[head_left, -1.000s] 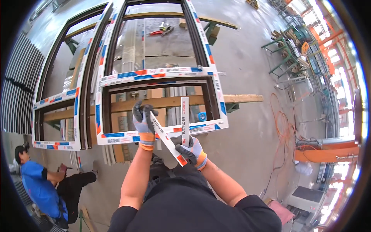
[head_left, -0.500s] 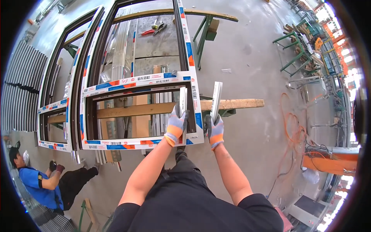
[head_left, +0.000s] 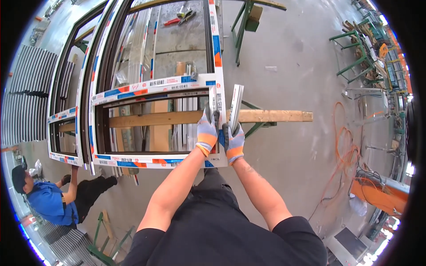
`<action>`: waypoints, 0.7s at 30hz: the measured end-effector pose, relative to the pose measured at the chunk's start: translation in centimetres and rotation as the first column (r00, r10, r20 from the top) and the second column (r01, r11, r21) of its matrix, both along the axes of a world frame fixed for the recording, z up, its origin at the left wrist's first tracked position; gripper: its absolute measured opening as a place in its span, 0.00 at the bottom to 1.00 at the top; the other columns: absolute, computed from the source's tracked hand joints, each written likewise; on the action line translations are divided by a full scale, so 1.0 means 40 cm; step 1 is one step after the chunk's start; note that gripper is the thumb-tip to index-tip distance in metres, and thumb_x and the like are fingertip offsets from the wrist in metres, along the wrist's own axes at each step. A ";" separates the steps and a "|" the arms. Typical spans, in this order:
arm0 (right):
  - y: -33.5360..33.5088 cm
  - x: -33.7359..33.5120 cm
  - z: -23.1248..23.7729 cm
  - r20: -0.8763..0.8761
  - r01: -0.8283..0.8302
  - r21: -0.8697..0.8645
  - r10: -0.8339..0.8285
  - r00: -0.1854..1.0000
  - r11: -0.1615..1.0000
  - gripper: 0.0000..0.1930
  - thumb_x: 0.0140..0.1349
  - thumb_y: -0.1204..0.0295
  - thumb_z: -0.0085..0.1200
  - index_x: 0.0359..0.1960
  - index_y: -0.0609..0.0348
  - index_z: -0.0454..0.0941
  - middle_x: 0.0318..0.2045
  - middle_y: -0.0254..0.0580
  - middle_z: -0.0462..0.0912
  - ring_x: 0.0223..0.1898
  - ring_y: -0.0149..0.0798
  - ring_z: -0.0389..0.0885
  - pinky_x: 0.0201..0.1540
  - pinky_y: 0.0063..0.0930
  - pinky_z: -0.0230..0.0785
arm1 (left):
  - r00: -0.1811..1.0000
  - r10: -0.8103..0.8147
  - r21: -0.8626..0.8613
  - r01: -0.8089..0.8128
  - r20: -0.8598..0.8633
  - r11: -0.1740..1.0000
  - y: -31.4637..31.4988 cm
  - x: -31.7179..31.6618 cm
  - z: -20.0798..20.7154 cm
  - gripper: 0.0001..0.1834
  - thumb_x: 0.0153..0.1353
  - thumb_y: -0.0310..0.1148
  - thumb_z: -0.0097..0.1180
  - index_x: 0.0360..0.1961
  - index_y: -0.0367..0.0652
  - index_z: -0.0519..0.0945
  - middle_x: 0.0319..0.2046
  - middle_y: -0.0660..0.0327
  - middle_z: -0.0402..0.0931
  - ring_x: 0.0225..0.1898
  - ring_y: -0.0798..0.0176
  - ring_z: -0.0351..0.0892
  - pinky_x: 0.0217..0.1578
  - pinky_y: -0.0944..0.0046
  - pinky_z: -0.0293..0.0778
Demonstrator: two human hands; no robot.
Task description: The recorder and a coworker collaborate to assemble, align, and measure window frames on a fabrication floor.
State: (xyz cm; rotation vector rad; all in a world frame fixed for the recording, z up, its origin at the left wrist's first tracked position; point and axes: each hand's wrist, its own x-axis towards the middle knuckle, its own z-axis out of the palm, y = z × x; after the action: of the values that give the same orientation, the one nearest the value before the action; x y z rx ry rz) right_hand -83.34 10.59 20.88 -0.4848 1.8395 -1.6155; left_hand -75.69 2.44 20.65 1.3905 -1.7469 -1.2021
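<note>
In front of me lies a large dark window frame (head_left: pixel 128 160) with taped white, blue and orange faces. My left hand (head_left: pixel 207 129), in a grey-and-orange glove, is closed on a short white profile strip (head_left: pixel 212 98) at the inner edge of the lower opening's right side. Just outside that side, my right hand (head_left: pixel 234 142), gloved alike, grips a second short silver-white profile strip (head_left: pixel 236 104), its upper end tilted slightly to the right. My fingers partly cover the lower ends of both strips.
A wooden beam (head_left: pixel 284 116) on green trestle legs runs under the frame. A second frame (head_left: pixel 64 117) stands to the left, with a blue-shirted co-worker (head_left: pixel 51 201) near its lower edge. Red-handled pliers (head_left: pixel 179 17) lie at the far side. An orange hose (head_left: pixel 344 137) trails on the right.
My right hand has brought its strip left, close to the frame's right side. The left strip now sits against that side's inner edge. The co-worker has raised a hand to the left frame's lower edge.
</note>
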 end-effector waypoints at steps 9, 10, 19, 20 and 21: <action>0.001 -0.015 -0.001 -0.002 0.045 -0.012 -0.045 0.999 0.999 0.15 0.65 0.66 0.61 0.45 0.66 0.78 0.34 0.43 0.86 0.35 0.33 0.81 0.41 0.31 0.73 | 0.963 0.011 -0.050 0.002 0.268 0.999 0.013 -0.042 0.000 0.32 0.61 0.33 0.58 0.65 0.36 0.64 0.52 0.38 0.77 0.50 0.34 0.77 0.52 0.46 0.73; 0.004 -0.015 -0.007 -0.001 0.042 -0.016 -0.042 0.999 0.999 0.15 0.65 0.66 0.61 0.45 0.66 0.78 0.34 0.43 0.86 0.35 0.33 0.81 0.41 0.31 0.73 | 0.963 0.015 -0.053 -0.001 0.268 0.999 0.009 -0.039 -0.006 0.32 0.61 0.33 0.58 0.65 0.36 0.64 0.52 0.38 0.77 0.50 0.34 0.77 0.52 0.46 0.73; 0.070 -0.052 0.099 -0.344 -0.125 0.304 0.231 0.910 0.944 0.17 0.63 0.66 0.62 0.47 0.66 0.79 0.38 0.50 0.85 0.39 0.42 0.83 0.46 0.34 0.73 | 0.920 0.053 0.444 0.136 -0.387 0.886 -0.081 0.169 0.151 0.23 0.53 0.32 0.72 0.49 0.34 0.80 0.33 0.63 0.82 0.34 0.71 0.78 0.39 0.69 0.76; 0.089 -0.066 0.119 -0.365 -0.192 0.336 0.315 0.876 0.922 0.16 0.61 0.65 0.63 0.44 0.63 0.80 0.36 0.51 0.84 0.37 0.47 0.83 0.43 0.38 0.74 | 0.930 0.010 0.315 0.115 -0.368 0.942 -0.067 0.213 0.177 0.24 0.53 0.32 0.72 0.49 0.33 0.79 0.34 0.61 0.82 0.36 0.69 0.79 0.41 0.67 0.76; 0.092 -0.061 0.184 -0.490 -0.242 0.483 0.489 0.722 0.841 0.15 0.59 0.64 0.64 0.42 0.61 0.81 0.34 0.53 0.84 0.36 0.55 0.83 0.41 0.41 0.74 | 0.977 0.005 0.079 0.013 -0.214 0.997 -0.038 0.267 0.191 0.25 0.52 0.30 0.71 0.50 0.34 0.78 0.42 0.54 0.79 0.43 0.59 0.79 0.47 0.62 0.75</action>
State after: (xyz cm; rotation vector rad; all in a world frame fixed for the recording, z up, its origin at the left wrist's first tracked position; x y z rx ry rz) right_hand -85.76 14.27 28.26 -1.2055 2.2500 -0.8188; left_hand -65.02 0.93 28.30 1.2510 -1.5682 -1.3832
